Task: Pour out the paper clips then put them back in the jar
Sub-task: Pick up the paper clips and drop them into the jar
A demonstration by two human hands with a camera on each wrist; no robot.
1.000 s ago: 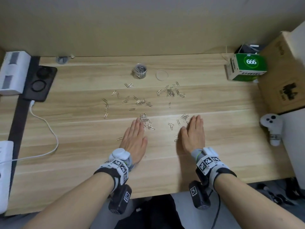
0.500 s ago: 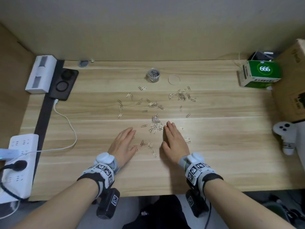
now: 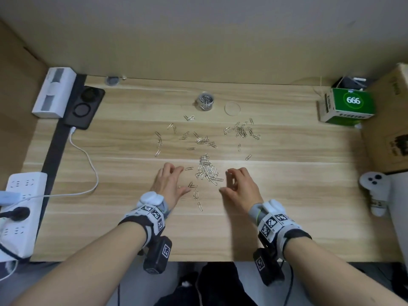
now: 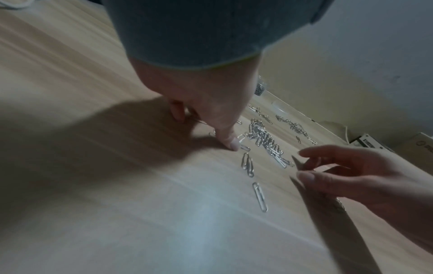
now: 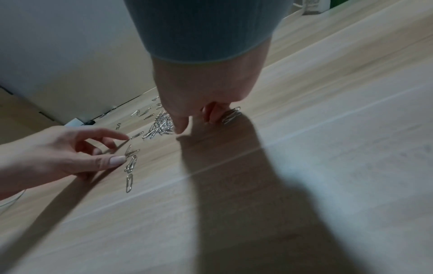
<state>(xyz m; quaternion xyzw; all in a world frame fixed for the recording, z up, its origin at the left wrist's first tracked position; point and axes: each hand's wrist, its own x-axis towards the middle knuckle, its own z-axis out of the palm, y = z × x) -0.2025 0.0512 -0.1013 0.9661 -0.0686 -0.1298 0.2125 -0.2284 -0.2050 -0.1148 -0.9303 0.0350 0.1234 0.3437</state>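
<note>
Jar: the small clear jar (image 3: pixel 205 100) is standing upright at the back of the bench (image 3: pixel 309 195), partly filled with clips, its round clear lid (image 3: pixel 232 108) lying just beside it.
Paper clips: most are lying loose on the bench; a dense heap (image 3: pixel 208 171) is sitting between the 2 hands, a second cluster (image 3: pixel 242 131) is lying nearer the lid, and singles are trailing out on all sides.
Left hand: the left hand (image 3: pixel 169 184) is resting beside the heap with fingers loosely bent and fingertips on the wood, gripping nothing.
Right hand: the right hand (image 3: pixel 241 185) is hovering opposite, fingers curled inward, thumb apart; I cannot tell whether it is pinching a clip.
Handling: I am judging these as light, stiff, slick wire that slides readily and lies too flat to pinch 1 by 1.
Where to hold: raking them into a mound and pinching a bunch from both sides looks wiser.
Risk: clips are likely to snag together and drop on the way back.
</note>
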